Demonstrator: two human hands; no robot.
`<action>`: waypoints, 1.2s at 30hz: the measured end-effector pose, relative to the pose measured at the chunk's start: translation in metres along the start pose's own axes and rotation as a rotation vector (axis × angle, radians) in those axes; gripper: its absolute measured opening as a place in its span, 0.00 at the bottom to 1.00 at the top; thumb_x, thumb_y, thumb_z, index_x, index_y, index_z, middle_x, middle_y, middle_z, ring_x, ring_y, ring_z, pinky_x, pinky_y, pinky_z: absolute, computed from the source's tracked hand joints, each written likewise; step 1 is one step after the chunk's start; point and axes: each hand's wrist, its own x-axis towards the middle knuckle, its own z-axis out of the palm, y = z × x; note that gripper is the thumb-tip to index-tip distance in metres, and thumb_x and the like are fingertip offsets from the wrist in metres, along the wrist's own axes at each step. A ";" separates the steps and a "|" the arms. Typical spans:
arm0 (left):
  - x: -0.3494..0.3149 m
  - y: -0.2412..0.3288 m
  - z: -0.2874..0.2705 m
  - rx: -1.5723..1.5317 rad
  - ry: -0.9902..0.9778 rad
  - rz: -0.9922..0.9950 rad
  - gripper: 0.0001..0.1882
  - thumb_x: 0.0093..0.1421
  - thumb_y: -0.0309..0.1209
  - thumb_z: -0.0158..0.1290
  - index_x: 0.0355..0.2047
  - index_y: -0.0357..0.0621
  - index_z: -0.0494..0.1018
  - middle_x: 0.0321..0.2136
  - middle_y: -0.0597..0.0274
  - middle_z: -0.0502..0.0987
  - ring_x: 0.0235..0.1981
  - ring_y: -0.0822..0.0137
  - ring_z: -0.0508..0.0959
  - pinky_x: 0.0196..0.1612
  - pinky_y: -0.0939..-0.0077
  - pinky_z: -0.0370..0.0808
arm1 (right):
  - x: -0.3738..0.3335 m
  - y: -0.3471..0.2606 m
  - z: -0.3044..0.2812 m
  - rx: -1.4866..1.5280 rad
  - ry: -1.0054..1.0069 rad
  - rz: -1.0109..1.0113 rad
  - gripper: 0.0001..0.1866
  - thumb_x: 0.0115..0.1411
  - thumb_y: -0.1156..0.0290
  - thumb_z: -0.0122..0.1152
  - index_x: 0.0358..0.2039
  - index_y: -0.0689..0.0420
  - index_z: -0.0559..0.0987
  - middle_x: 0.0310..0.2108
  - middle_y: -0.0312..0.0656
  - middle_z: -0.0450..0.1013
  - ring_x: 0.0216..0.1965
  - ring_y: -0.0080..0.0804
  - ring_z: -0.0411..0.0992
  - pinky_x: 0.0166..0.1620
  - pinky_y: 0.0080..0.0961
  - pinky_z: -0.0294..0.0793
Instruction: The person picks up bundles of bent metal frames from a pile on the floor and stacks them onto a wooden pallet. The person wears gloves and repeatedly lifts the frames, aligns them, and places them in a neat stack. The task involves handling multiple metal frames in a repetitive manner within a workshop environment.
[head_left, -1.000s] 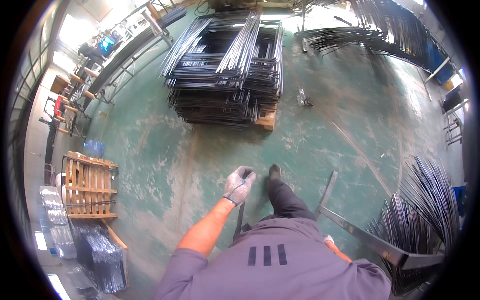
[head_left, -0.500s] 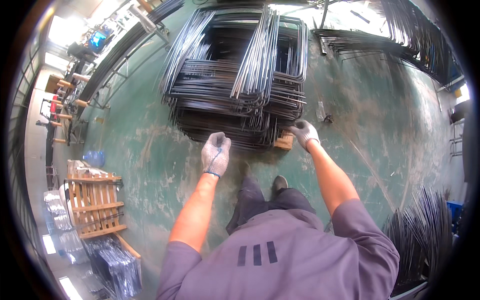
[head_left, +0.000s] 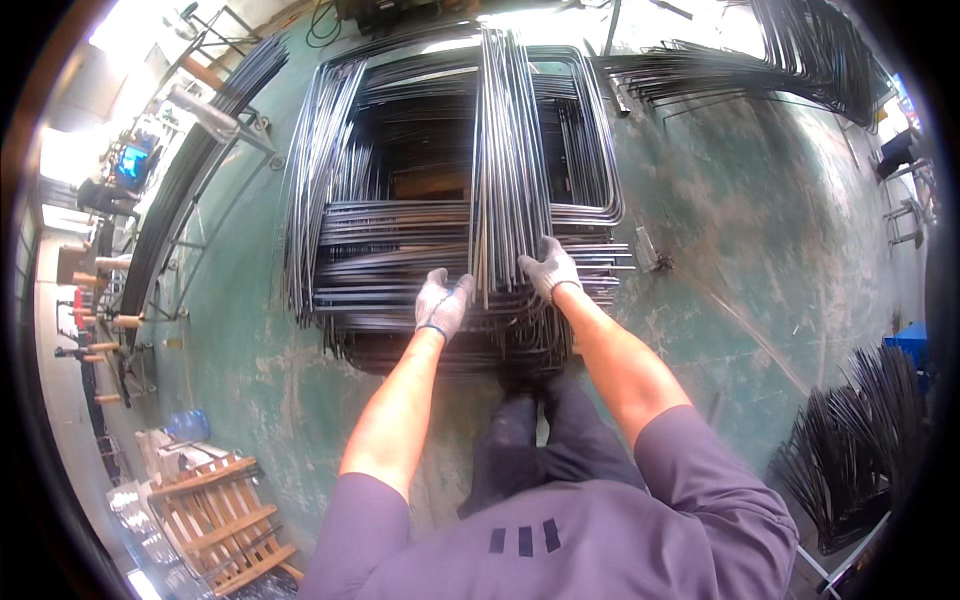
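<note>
Grey-knit-gloved left hand (head_left: pixel 445 302) and right hand (head_left: pixel 551 270), part-curled, grip indiscernible, flank one silvery metal-rod bundle (head_left: pixel 510 180), which lies unlifted on stacked dark bent-rod frames (head_left: pixel 390 243) beneath them.

Lighting: bright overall, strongest beyond the far left corner of the green floor (head_left: pixel 740 200) and along its far right edge, both washed out to white. Glare: pale sheen toward the floor's right edge; silvery streaks on the upper metal rods (head_left: pixel 512 170). Shadow: dark below the near edge of the rods. Screen (head_left: pixel 132 162): glowing blue. Definition: rods fairly crisp; detail soft toward the floor's left edge. Distortion: fisheye bowing; black, rounded border.
</note>
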 end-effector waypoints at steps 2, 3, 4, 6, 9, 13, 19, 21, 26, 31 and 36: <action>0.039 -0.015 0.015 0.020 0.001 0.005 0.47 0.65 0.56 0.68 0.71 0.31 0.70 0.67 0.34 0.78 0.69 0.45 0.78 0.72 0.58 0.72 | 0.030 -0.017 0.016 0.019 -0.078 0.073 0.45 0.67 0.50 0.73 0.76 0.62 0.68 0.69 0.61 0.75 0.71 0.52 0.74 0.73 0.38 0.72; 0.054 -0.013 0.022 0.019 -0.011 -0.013 0.48 0.65 0.57 0.68 0.72 0.31 0.69 0.67 0.34 0.77 0.70 0.44 0.77 0.72 0.58 0.72 | 0.045 -0.020 0.027 0.051 -0.081 0.090 0.46 0.68 0.47 0.71 0.77 0.61 0.67 0.70 0.62 0.74 0.72 0.54 0.72 0.74 0.40 0.71; 0.069 -0.015 0.030 0.025 -0.029 -0.039 0.49 0.65 0.57 0.68 0.72 0.31 0.69 0.68 0.33 0.76 0.71 0.44 0.76 0.73 0.59 0.71 | 0.060 -0.017 0.040 0.086 -0.090 0.118 0.46 0.69 0.44 0.68 0.77 0.60 0.67 0.70 0.63 0.73 0.74 0.56 0.70 0.75 0.41 0.69; 0.101 -0.033 0.050 0.019 -0.067 -0.090 0.51 0.65 0.57 0.68 0.74 0.29 0.66 0.69 0.32 0.74 0.72 0.43 0.74 0.74 0.59 0.70 | 0.073 -0.027 0.059 0.104 -0.121 0.184 0.48 0.72 0.38 0.61 0.79 0.61 0.65 0.72 0.63 0.71 0.74 0.56 0.69 0.76 0.40 0.68; 0.145 -0.039 0.080 -0.073 -0.149 -0.129 0.48 0.67 0.54 0.68 0.74 0.29 0.66 0.68 0.37 0.76 0.70 0.48 0.76 0.72 0.60 0.71 | 0.106 -0.001 0.090 0.409 -0.131 0.239 0.46 0.76 0.34 0.54 0.76 0.63 0.70 0.69 0.61 0.75 0.73 0.54 0.72 0.74 0.40 0.68; 0.172 -0.046 0.122 -0.519 -0.321 -0.154 0.43 0.67 0.51 0.69 0.72 0.35 0.69 0.61 0.47 0.82 0.62 0.57 0.81 0.68 0.62 0.74 | 0.096 -0.020 0.084 0.670 -0.318 0.322 0.46 0.79 0.31 0.44 0.70 0.64 0.77 0.63 0.53 0.81 0.66 0.44 0.77 0.69 0.38 0.72; 0.178 -0.015 0.107 -0.641 -0.494 -0.227 0.33 0.61 0.35 0.75 0.63 0.35 0.76 0.51 0.50 0.87 0.50 0.58 0.86 0.57 0.64 0.82 | 0.103 -0.018 0.078 0.499 -0.426 0.123 0.53 0.73 0.21 0.42 0.68 0.62 0.79 0.61 0.56 0.81 0.65 0.44 0.76 0.69 0.39 0.72; 0.178 -0.014 0.098 -0.627 -0.474 -0.255 0.28 0.60 0.28 0.73 0.60 0.36 0.79 0.48 0.56 0.87 0.47 0.62 0.86 0.55 0.66 0.83 | 0.105 -0.019 0.083 0.509 -0.406 0.093 0.55 0.71 0.19 0.42 0.65 0.63 0.82 0.58 0.57 0.83 0.63 0.45 0.79 0.66 0.42 0.75; 0.181 -0.024 0.084 -0.595 -0.402 -0.163 0.22 0.59 0.24 0.71 0.54 0.37 0.83 0.45 0.59 0.88 0.45 0.65 0.87 0.54 0.69 0.83 | 0.133 -0.042 0.082 0.243 -0.498 0.083 0.49 0.76 0.27 0.46 0.63 0.67 0.82 0.55 0.59 0.84 0.59 0.46 0.81 0.64 0.40 0.77; 0.164 0.007 0.075 0.160 -0.175 -0.196 0.44 0.54 0.51 0.75 0.61 0.34 0.71 0.52 0.34 0.85 0.57 0.37 0.85 0.60 0.52 0.81 | 0.134 -0.049 0.105 0.153 -0.487 0.060 0.45 0.76 0.31 0.50 0.60 0.66 0.84 0.53 0.62 0.84 0.59 0.53 0.82 0.63 0.42 0.78; 0.163 -0.006 0.095 0.388 -0.019 -0.150 0.41 0.59 0.48 0.71 0.61 0.32 0.68 0.53 0.34 0.84 0.57 0.37 0.85 0.60 0.50 0.81 | 0.120 -0.068 0.109 0.138 -0.545 0.020 0.44 0.75 0.30 0.52 0.62 0.64 0.84 0.54 0.60 0.85 0.59 0.55 0.82 0.64 0.42 0.78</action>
